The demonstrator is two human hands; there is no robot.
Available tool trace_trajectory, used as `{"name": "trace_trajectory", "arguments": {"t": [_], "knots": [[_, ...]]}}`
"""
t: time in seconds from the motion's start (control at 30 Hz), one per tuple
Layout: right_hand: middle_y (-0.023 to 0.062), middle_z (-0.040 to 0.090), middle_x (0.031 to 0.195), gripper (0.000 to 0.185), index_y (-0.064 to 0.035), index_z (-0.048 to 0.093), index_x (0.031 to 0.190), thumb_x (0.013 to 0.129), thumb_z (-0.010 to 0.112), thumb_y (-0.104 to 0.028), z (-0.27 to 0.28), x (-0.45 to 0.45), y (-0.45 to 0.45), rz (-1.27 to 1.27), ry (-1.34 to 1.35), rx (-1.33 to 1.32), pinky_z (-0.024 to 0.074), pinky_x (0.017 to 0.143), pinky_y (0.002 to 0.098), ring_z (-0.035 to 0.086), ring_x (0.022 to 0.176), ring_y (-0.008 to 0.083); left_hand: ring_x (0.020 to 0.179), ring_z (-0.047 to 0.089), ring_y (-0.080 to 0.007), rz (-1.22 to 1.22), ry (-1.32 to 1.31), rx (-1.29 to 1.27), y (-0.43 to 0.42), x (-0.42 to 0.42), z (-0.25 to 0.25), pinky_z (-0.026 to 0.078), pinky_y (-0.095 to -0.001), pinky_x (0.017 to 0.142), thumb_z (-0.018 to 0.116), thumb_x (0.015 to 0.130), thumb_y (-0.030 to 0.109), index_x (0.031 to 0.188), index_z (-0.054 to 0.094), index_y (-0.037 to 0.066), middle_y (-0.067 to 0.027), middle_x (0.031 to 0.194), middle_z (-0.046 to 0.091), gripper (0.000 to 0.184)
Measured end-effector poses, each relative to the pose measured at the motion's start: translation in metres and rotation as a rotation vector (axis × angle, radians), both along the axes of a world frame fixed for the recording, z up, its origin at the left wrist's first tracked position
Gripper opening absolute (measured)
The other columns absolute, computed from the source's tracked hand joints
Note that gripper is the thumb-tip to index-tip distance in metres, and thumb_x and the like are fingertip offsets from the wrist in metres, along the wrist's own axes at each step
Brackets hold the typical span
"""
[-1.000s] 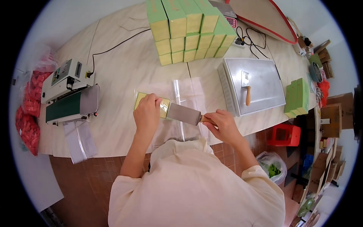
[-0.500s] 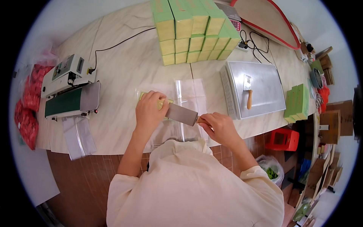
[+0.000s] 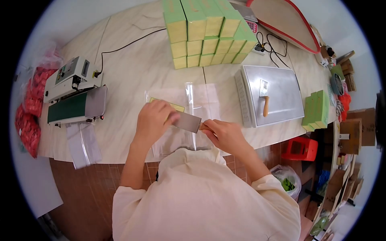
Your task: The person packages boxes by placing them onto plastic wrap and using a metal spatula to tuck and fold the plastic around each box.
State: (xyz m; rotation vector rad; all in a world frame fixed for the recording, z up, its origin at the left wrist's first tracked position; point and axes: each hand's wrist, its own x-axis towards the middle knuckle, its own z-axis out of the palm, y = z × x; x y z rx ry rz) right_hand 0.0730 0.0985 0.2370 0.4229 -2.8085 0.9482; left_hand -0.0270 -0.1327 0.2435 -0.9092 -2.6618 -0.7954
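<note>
My right hand grips the wooden handle of a cleaver with a broad rectangular metal blade. The blade points left, and its far end runs under the thumb of my left hand. My left fingers are curled together; what lies inside them is hidden. Just beyond them shows part of a flat yellow-green piece, mostly covered by the hand. Beneath both hands, clear plastic bags lie spread on the marbled table.
Green-and-yellow boxes are stacked at the back. A sealing machine stands left. On the right, a metal-topped unit carries a scraper, beside more green boxes. A red stool is below the table edge.
Both hands and the cleaver have shifted left and slightly down. My left hand has slid off part of the yellow-green piece, leaving more of its far edge visible.
</note>
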Motion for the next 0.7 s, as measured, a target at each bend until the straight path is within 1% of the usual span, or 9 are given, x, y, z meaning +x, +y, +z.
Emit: {"name": "trace_trajectory", "arguments": {"t": [0.07, 0.1, 0.17, 0.2, 0.27, 0.37, 0.5, 0.63, 0.7], "knots": [[0.0025, 0.061, 0.070, 0.007, -0.0122, 0.059, 0.090, 0.090, 0.064, -0.018, -0.001, -0.004, -0.005, 0.008, 0.008, -0.003, 0.0442, 0.048, 0.0359, 0.060, 0.059, 0.0245, 0.091, 0.059, -0.0233, -0.251, -0.068, -0.075, -0.010, 0.007, 0.004, 0.046, -0.0375, 0.079, 0.076, 0.072, 0.016, 0.084, 0.065, 0.009, -0.0018, 0.089, 0.062, 0.017], [0.0024, 0.061, 0.070, 0.007, -0.0126, 0.059, 0.090, 0.090, 0.064, -0.018, 0.000, -0.006, -0.007, 0.015, 0.014, 0.004, 0.0441, 0.048, 0.0357, 0.060, 0.058, 0.0243, 0.091, 0.059, -0.0233, -0.247, -0.068, -0.076, -0.013, 0.008, 0.005, 0.046, -0.0375, 0.079, 0.076, 0.072, 0.016, 0.084, 0.065, 0.009, -0.0018, 0.089, 0.062, 0.017], [0.0022, 0.061, 0.069, 0.007, -0.0131, 0.060, 0.090, 0.090, 0.064, -0.018, -0.001, -0.008, -0.010, 0.027, 0.021, 0.011, 0.0440, 0.047, 0.0355, 0.060, 0.058, 0.0240, 0.093, 0.058, -0.0219, -0.272, -0.039, -0.205, -0.018, 0.010, 0.006, 0.044, -0.0374, 0.084, 0.076, 0.072, 0.017, 0.083, 0.066, 0.010, -0.0004, 0.091, 0.062, 0.017], [0.0021, 0.060, 0.069, 0.007, -0.0132, 0.060, 0.090, 0.090, 0.064, -0.018, -0.003, -0.009, -0.011, 0.029, 0.036, 0.026, 0.0438, 0.047, 0.0354, 0.059, 0.057, 0.0239, 0.093, 0.058, -0.0219, -0.266, -0.039, -0.204, -0.024, 0.008, 0.003, 0.044, -0.0374, 0.084, 0.076, 0.072, 0.017, 0.083, 0.066, 0.010, -0.0004, 0.091, 0.062, 0.017], [0.0020, 0.060, 0.068, 0.007, -0.0133, 0.060, 0.090, 0.090, 0.064, -0.018, -0.006, -0.011, -0.010, 0.039, 0.052, 0.046, 0.0435, 0.047, 0.0353, 0.059, 0.057, 0.0239, 0.092, 0.058, -0.0218, -0.285, -0.003, -0.157, -0.036, -0.001, -0.006, 0.044, -0.0373, 0.085, 0.076, 0.072, 0.015, 0.081, 0.066, 0.010, -0.0007, 0.090, 0.062, 0.013], [0.0022, 0.058, 0.066, 0.008, -0.0134, 0.059, 0.090, 0.090, 0.065, -0.019, -0.007, -0.011, -0.010, 0.052, 0.061, 0.068, 0.0430, 0.046, 0.0353, 0.058, 0.055, 0.0237, 0.091, 0.057, -0.0217, -0.279, -0.032, -0.077, -0.041, -0.008, -0.002, 0.043, -0.0369, 0.084, 0.073, 0.075, 0.015, 0.079, 0.066, 0.010, -0.0009, 0.088, 0.061, 0.009], [0.0023, 0.054, 0.065, 0.009, -0.0136, 0.058, 0.090, 0.089, 0.066, -0.019, -0.004, -0.009, -0.013, 0.052, 0.081, 0.108, 0.0424, 0.045, 0.0350, 0.057, 0.054, 0.0224, 0.090, 0.057, -0.0213, -0.229, -0.057, -0.035, -0.034, -0.014, -0.007, 0.042, -0.0362, 0.083, 0.072, 0.077, 0.016, 0.078, 0.065, 0.010, -0.0009, 0.086, 0.061, 0.008], [0.0021, 0.052, 0.065, 0.010, -0.0138, 0.059, 0.091, 0.088, 0.067, -0.018, -0.004, -0.005, -0.012, 0.066, 0.104, 0.146, 0.0426, 0.046, 0.0344, 0.056, 0.054, 0.0215, 0.089, 0.056, -0.0210, -0.183, -0.015, -0.037, -0.027, -0.015, -0.015, 0.042, -0.0356, 0.082, 0.071, 0.079, 0.017, 0.078, 0.064, 0.010, -0.0004, 0.087, 0.060, 0.010], [0.0021, 0.054, 0.066, 0.010, -0.0129, 0.060, 0.093, 0.087, 0.067, -0.018, -0.002, -0.001, -0.008, 0.066, 0.104, 0.111, 0.0434, 0.046, 0.0342, 0.057, 0.054, 0.0214, 0.089, 0.056, -0.0209, -0.175, -0.011, -0.032, -0.026, -0.016, -0.016, 0.042, -0.0356, 0.082, 0.071, 0.079, 0.017, 0.078, 0.063, 0.010, -0.0002, 0.087, 0.060, 0.010]]}}
